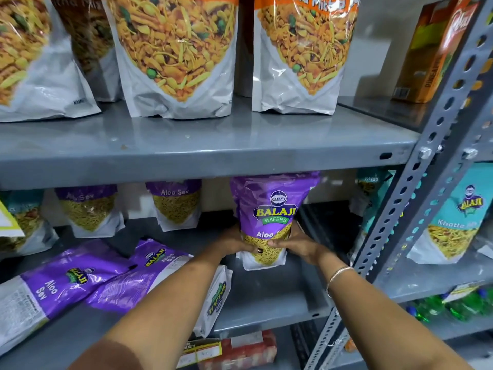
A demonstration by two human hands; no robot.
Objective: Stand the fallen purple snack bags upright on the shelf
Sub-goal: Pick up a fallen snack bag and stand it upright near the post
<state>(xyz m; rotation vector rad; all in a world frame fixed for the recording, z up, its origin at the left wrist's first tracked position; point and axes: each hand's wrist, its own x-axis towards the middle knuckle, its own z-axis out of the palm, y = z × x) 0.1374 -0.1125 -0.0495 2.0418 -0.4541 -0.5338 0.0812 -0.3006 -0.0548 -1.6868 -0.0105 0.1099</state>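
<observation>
1. Both arms reach into the middle shelf of a grey metal rack.
2. The left hand is closed around the left side of an upright purple bag, thumb across its front low down.
3. The right hand is closed around the right side of the same bag, thumb on the front, close to the left thumb.
4. A thin bracelet sits on the right wrist.
5. This held bag stands with its white bottom edge on the shelf and its top near the underside of the shelf above; it reads "Balaji Wafers" and "Aloo".
6. To the left, two purple bags lie flat on the same shelf: one at the far left near the front edge, a second just beside it and partly overlapping it.
7. A third fallen bag lies under the left forearm, its white end hanging over the shelf's front edge.
8. Two more purple bags stand upright at the back of the shelf, one further left, one nearer the held bag.
9. On the upper shelf stand big white and orange snack pouches.
10. To the right, past the perforated post, teal bags stand on a neighbouring shelf.
</observation>
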